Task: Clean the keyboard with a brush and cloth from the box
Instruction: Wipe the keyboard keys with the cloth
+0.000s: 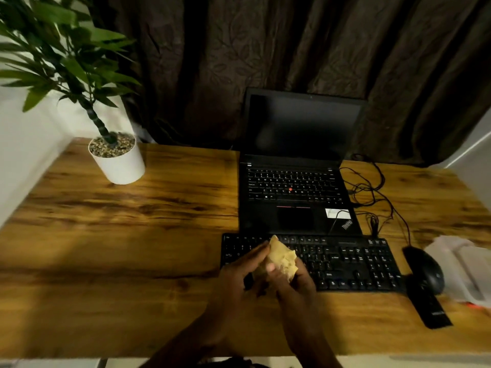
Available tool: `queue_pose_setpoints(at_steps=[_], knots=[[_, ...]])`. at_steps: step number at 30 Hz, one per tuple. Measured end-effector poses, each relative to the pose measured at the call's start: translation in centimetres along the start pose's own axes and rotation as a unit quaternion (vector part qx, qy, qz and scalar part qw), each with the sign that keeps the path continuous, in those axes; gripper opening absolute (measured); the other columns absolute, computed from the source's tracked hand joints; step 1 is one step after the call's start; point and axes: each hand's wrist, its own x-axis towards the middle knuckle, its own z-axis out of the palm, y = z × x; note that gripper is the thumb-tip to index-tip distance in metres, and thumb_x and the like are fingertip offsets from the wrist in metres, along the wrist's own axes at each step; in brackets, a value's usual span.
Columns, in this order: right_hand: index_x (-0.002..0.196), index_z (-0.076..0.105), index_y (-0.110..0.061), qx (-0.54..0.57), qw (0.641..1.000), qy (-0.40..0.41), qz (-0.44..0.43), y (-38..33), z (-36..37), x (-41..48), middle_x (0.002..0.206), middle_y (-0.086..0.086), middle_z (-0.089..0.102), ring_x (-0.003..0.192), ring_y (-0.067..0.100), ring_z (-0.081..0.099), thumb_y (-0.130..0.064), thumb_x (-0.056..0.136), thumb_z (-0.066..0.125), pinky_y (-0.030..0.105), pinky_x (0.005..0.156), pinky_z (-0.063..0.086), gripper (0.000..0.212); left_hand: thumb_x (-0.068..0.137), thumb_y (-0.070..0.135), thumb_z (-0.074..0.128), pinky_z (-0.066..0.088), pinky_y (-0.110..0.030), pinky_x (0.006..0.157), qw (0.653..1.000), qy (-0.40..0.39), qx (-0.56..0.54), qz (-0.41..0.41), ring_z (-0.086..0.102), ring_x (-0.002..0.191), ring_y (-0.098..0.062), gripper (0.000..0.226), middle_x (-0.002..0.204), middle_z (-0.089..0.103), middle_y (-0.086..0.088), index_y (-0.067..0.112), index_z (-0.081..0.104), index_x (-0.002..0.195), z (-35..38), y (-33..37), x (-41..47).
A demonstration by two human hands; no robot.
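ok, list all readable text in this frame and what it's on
"ThinkPad": angled, on the right of the laptop's palm rest.
"Q W E R T Y": laptop key row, faint.
"Z X C V B N M": laptop key row, faint.
External keyboard legends: too blurred to read.
Remote print near its near end: too small to read.
White sticker on the laptop: nothing legible.
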Motion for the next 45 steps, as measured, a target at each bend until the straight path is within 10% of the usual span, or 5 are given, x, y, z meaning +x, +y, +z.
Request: queue_pose_setpoints(at_steps=[7, 13, 19, 35, 45], knots=[[0.109, 0.068, -0.026, -0.215, 0.962, 0.075, -0.15, 2.0, -0.7, 2.3, 0.088, -0.007, 0.075, 0.083, 0.012, 0.071, -0.005, 0.093, 0.066, 0.027, 0.067, 0.059, 0.026, 0.097, 0.031, 0.057, 0.028, -0.021, 0.117, 0.997, -0.064, 0.032, -0.007, 0.027, 0.143, 0.005, 0.056, 0.155, 0.033, 0.02, 0.03, 0.037, 0.15, -0.6, -1.6, -0.4], [0.125, 0.07, -0.027, -0.531, 0.793, 0.035, -0.296, 2.7, -1.3, 6.8, 0.132, -0.005, 0.063, 0.115, 0.02, 0.052, -0.018, 0.076, 0.052, 0.038, 0.095, 0.046, 0.053, 0.07, 0.092, 0.034, 0.01, -0.037, 0.124, 0.969, -0.058, 0.227, -0.08, 0.003, 0.15, -0.005, 0.097, 0.163, 0.013, 0.012, 0.04, 0.016, 0.15, -4.9, -6.4, 0.9], [0.122, 0.069, -0.025, -0.686, 0.659, -0.068, -0.301, 3.2, 2.3, 8.8, 0.132, -0.003, 0.064, 0.113, 0.024, 0.05, -0.021, 0.069, 0.058, 0.043, 0.088, 0.045, 0.054, 0.071, 0.096, 0.025, -0.005, -0.041, 0.122, 0.928, -0.1, 0.357, -0.033, -0.014, 0.15, -0.008, 0.113, 0.163, -0.004, 0.009, 0.025, 0.004, 0.157, -6.1, -8.2, 0.3], [0.118, 0.068, -0.023, -0.732, 0.605, -0.106, -0.293, 3.4, 2.3, 8.6, 0.132, -0.006, 0.063, 0.11, 0.029, 0.053, -0.008, 0.066, 0.07, 0.043, 0.08, 0.047, 0.054, 0.099, 0.061, 0.037, -0.001, -0.024, 0.121, 0.921, 0.01, 0.39, 0.012, 0.002, 0.151, -0.007, 0.065, 0.162, 0.015, 0.009, 0.026, 0.03, 0.153, -3.6, -8.2, -3.5], [0.111, 0.071, -0.018, -0.726, 0.599, -0.095, -0.324, 4.1, 4.0, 8.5, 0.122, -0.002, 0.066, 0.107, 0.029, 0.051, -0.012, 0.077, 0.037, 0.04, 0.08, 0.042, 0.049, 0.097, 0.069, 0.027, 0.013, -0.04, 0.122, 0.923, -0.042, 0.38, -0.036, 0.003, 0.152, -0.014, 0.072, 0.165, 0.008, 0.007, 0.029, 0.021, 0.156, -3.5, -9.5, -3.8]])
